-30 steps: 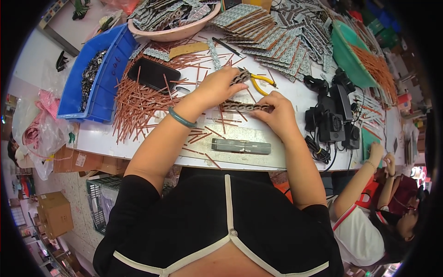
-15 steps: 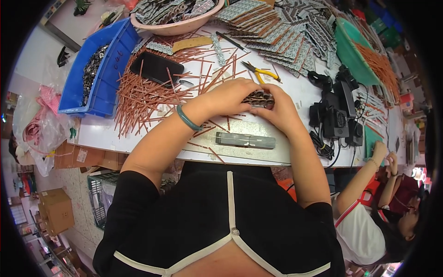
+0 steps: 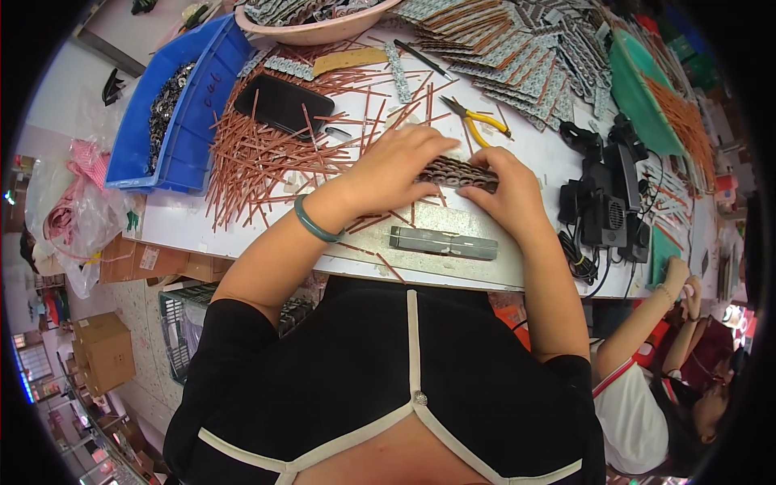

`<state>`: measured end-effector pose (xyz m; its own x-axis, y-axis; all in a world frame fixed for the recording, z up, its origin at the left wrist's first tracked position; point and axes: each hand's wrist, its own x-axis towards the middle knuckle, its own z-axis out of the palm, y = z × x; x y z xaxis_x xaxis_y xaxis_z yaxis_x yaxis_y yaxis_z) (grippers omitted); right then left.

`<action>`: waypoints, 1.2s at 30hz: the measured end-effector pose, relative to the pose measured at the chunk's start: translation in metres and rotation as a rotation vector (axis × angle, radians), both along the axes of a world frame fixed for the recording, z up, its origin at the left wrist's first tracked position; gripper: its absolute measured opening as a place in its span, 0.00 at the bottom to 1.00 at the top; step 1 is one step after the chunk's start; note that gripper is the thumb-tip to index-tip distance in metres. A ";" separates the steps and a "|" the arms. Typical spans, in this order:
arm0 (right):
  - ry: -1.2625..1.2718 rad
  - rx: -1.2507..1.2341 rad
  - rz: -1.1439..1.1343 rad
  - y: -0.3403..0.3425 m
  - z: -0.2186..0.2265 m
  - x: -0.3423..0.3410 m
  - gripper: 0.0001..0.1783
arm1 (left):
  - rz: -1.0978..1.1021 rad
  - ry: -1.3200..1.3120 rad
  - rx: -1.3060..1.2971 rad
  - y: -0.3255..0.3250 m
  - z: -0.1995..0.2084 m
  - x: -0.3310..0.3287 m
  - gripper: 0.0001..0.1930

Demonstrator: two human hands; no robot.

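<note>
My left hand (image 3: 398,170) and my right hand (image 3: 511,192) hold the two ends of a short row of small dark, brown-grey pieces (image 3: 454,171). The fingers of each hand curl round an end, hiding it. I cannot make out what kind of pieces they are. Beneath the hands lies a pale metal plate (image 3: 477,273), with a long grey metal block (image 3: 443,243) resting on it close to the table's front edge. Just beyond the right hand are pliers with yellow handles (image 3: 485,121), their jaws pointing up and left.
Thin reddish-brown sticks (image 3: 242,174) are heaped on the left, around a black phone (image 3: 283,105). Beside them stands a blue bin (image 3: 202,121) of small dark metal parts. Patterned strips (image 3: 517,56) are stacked at the back. Black adapters with cables (image 3: 598,202) lie right; a co-worker (image 3: 638,404) sits beyond.
My hands have spread a little apart, so more of the row of pieces shows between them. The whole view has shifted slightly.
</note>
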<state>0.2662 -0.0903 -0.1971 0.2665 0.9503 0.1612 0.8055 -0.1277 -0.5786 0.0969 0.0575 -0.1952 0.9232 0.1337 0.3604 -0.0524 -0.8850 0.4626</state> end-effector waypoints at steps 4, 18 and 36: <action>-0.010 -0.040 -0.003 -0.002 -0.001 0.005 0.29 | 0.102 0.192 -0.167 0.012 -0.003 -0.007 0.26; 0.200 -0.025 -0.065 -0.001 0.001 0.011 0.25 | 0.138 0.123 -0.340 0.008 -0.011 0.000 0.25; 0.347 0.049 -0.039 0.004 0.006 0.008 0.17 | 0.058 0.010 -0.491 0.020 -0.006 0.004 0.22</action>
